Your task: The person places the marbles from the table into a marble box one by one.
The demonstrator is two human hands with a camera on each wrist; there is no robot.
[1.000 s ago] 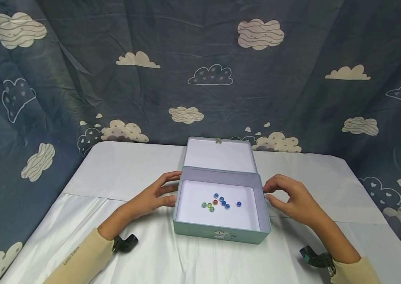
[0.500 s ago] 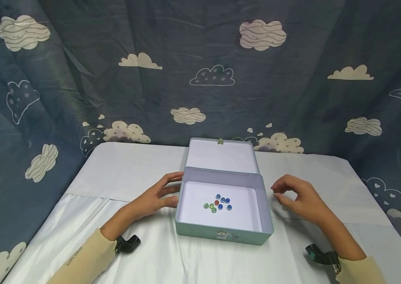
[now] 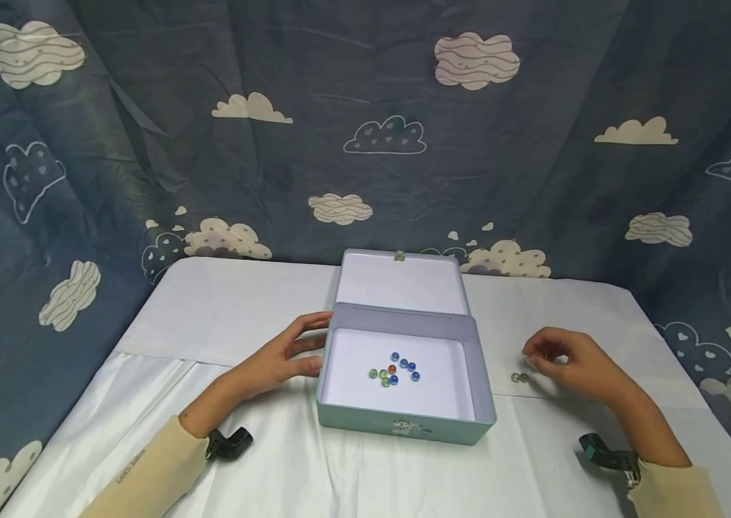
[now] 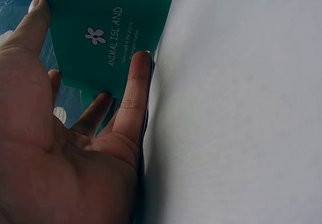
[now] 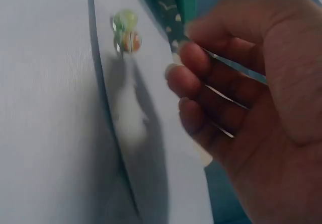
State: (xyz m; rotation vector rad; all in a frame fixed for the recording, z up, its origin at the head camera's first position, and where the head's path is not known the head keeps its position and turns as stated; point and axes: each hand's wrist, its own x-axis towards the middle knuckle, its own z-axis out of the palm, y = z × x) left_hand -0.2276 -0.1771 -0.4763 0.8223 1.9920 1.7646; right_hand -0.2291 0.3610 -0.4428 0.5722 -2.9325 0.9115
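Observation:
A green tin box [image 3: 404, 430] with a white inside stands mid-table, its lid [image 3: 401, 284] folded back. Several marbles lie on its floor: blue marbles [image 3: 403, 363], green marbles [image 3: 383, 374] and one red marble [image 3: 392, 369]. My left hand [image 3: 278, 363] rests against the box's left side, fingers extended; the left wrist view shows the printed green wall [image 4: 108, 32] beside the fingers. My right hand [image 3: 575, 360] hovers right of the box, fingers loosely bent and apart in the right wrist view, nothing seen between them. Close to its fingertips lie small glass marbles [image 3: 519, 378] on the cloth.
A white cloth [image 3: 242, 302] with a fold line covers the table. Behind hangs a dark blue curtain [image 3: 314, 173] with a cloud pattern. Each wrist wears a black camera mount, such as the left mount [image 3: 228, 444].
My right hand has moved right, from the box's right edge to the loose marbles. A blue marble inside the box has rolled left to join the others. The left hand stays put.

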